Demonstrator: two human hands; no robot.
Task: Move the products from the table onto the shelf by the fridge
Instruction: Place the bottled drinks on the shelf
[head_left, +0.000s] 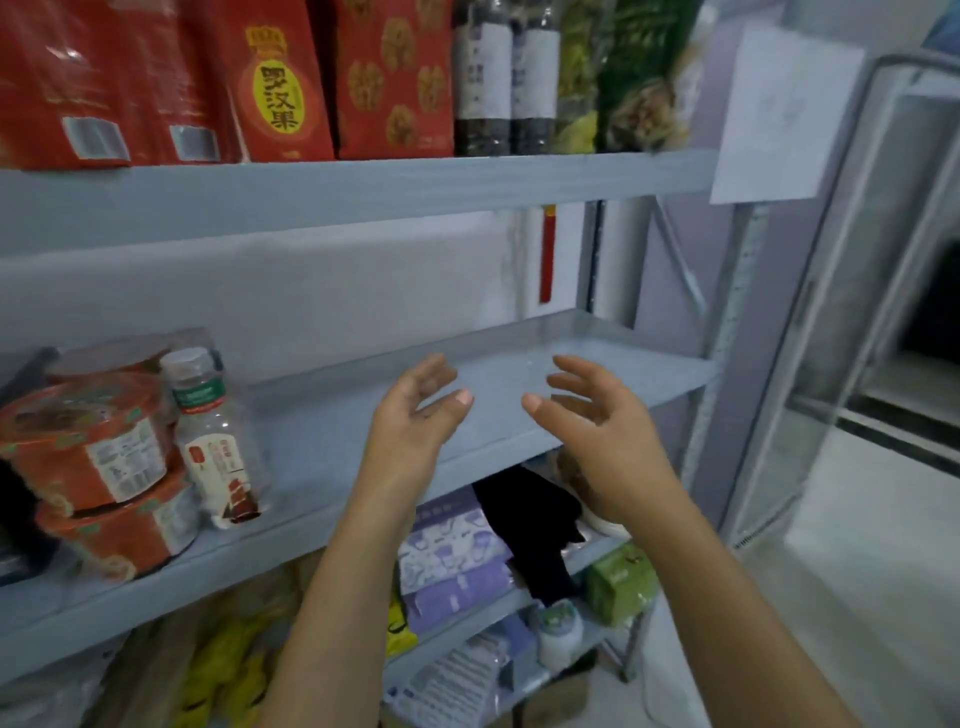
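Observation:
A grey metal shelf (597, 364) stands in front of me, its middle board bare on the right half. My left hand (415, 415) and my right hand (602, 431) hover side by side over that board's front edge, palms facing each other, fingers loosely spread, holding nothing. On the left of the same board stand two stacked orange noodle bowls (88, 447) and a clear plastic bottle (218, 436) with a white cap. The table is out of view.
The top board holds red boxes (280, 83), dark bottles (504, 78) and green packets (639, 78). Lower boards carry purple packs (457, 556), a black cloth (535, 519), a green box (621, 582) and a white jar (558, 631). A glass-door fridge (852, 312) stands at the right.

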